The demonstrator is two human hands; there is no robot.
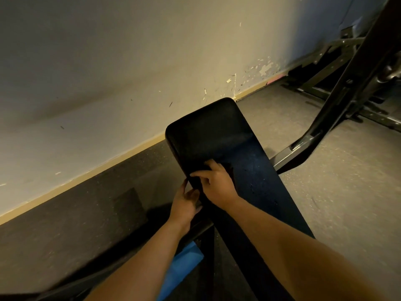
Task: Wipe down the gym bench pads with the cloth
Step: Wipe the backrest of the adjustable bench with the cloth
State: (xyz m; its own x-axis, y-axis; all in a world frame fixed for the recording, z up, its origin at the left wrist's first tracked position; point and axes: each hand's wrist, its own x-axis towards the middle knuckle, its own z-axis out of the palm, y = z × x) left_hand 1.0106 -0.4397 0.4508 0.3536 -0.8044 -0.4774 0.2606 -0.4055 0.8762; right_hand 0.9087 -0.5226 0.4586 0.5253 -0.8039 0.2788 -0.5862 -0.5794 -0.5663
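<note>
While the cloth lies bunched at the left edge of the pad, right hand grips it to scrub that side. Left hand sits beneath the edge, probably steadying; its grasp cannot be told.

Dim, warm light throughout. The wall is brightest low down near the far end of the padded surface and turns bluish toward the upper right. The surface reads near black, with a faint sheen across its far half and a blue cast on its right side. The cloth by the right hand barely separates from it (dark on dark). Deep shadow covers the floor at left. The wide lens bends the metal frame at the right edge; the forearms at the bottom look soft.
</note>
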